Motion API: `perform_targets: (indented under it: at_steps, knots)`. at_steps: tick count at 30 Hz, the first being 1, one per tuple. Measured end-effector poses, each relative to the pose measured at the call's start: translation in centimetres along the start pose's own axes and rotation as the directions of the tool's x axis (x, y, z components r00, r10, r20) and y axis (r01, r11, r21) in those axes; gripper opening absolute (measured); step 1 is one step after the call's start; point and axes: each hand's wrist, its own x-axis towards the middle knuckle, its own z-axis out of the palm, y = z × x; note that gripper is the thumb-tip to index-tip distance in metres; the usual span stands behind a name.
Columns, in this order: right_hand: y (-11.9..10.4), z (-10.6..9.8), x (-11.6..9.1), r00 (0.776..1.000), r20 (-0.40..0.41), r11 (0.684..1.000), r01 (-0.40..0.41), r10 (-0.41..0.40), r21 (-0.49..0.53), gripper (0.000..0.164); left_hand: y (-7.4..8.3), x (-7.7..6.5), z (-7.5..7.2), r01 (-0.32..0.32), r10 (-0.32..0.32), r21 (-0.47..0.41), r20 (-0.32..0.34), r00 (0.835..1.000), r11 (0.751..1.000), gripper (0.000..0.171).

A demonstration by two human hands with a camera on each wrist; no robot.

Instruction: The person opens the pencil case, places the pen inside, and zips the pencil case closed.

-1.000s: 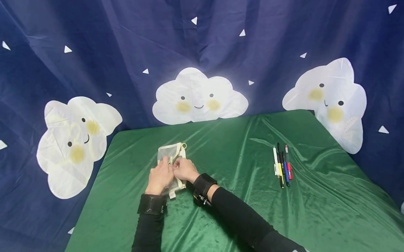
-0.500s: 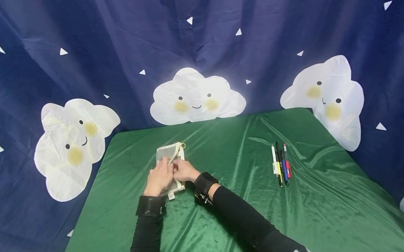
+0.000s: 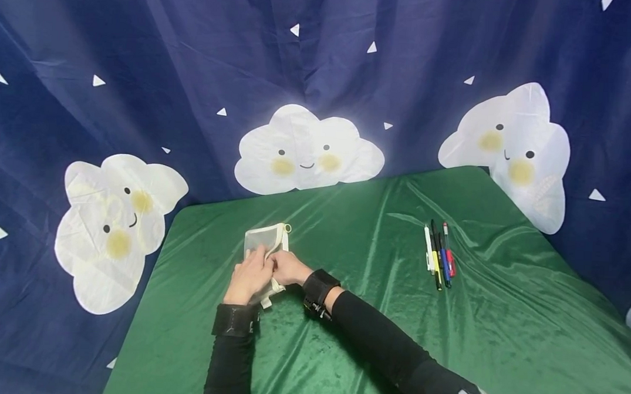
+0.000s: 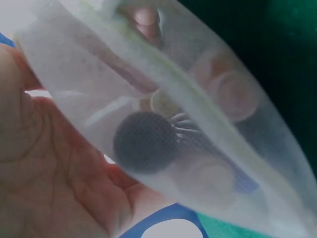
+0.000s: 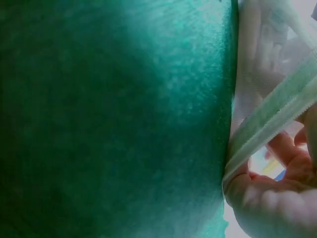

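A see-through mesh zip pouch (image 3: 259, 237) with cream trim lies on the green cloth, a yellow ring (image 3: 287, 228) at its far corner. My left hand (image 3: 249, 277) grips the pouch from the left. On the other side my right hand (image 3: 290, 268) pinches the edge by the zip, its fingers bent against the cream trim (image 5: 272, 111) in the right wrist view. In the left wrist view the palm (image 4: 59, 168) is beside the pouch, and a dark round thing (image 4: 145, 142) shows blurred through the mesh. Parts of the fingertips are hidden by the pouch.
Several pens (image 3: 438, 255) lie side by side on the cloth to the right, in white, yellow and black, blue and red. The green cloth (image 3: 356, 234) has folds. Behind it hangs a dark blue curtain (image 3: 211, 51) with smiling clouds.
The near end of the pouch has drawn in slightly toward the hands. Both hands stay at the pouch with small finger shifts, and the pens lie as before.
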Motion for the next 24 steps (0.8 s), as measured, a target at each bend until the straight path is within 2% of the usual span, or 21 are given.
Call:
perform_targets:
  at_steps: [5,10,16,21,24]
  knots:
    - [0.0,-0.2,-0.3,1.0,-0.01,1.0,-0.023,0.023,0.015,0.02,0.1,0.3,0.2,0.002,-0.001,0.049,-0.021,1.0,0.999,0.045]
    - [-0.2,-0.8,-0.7,1.0,-0.022,0.999,-0.015,0.016,0.03,0.013,0.1,0.3,0.9,-0.006,0.012,0.104,-0.053,0.999,0.995,0.042]
    - [0.0,-1.8,-0.8,1.0,-0.003,0.998,-0.016,0.016,0.061,0.018,0.0,0.1,1.1,-0.005,0.011,0.107,-0.061,0.998,0.994,0.035]
    - [-0.2,-3.3,-1.0,0.998,-0.057,0.996,0.007,-0.001,0.093,0.021,0.0,-0.1,1.1,0.007,-0.002,0.104,-0.051,0.999,0.995,0.038]
    - [-0.4,-4.4,-1.3,0.994,-0.105,0.998,0.029,-0.022,0.065,0.021,0.1,-0.2,1.0,0.006,-0.001,0.096,-0.057,0.998,0.995,0.041]
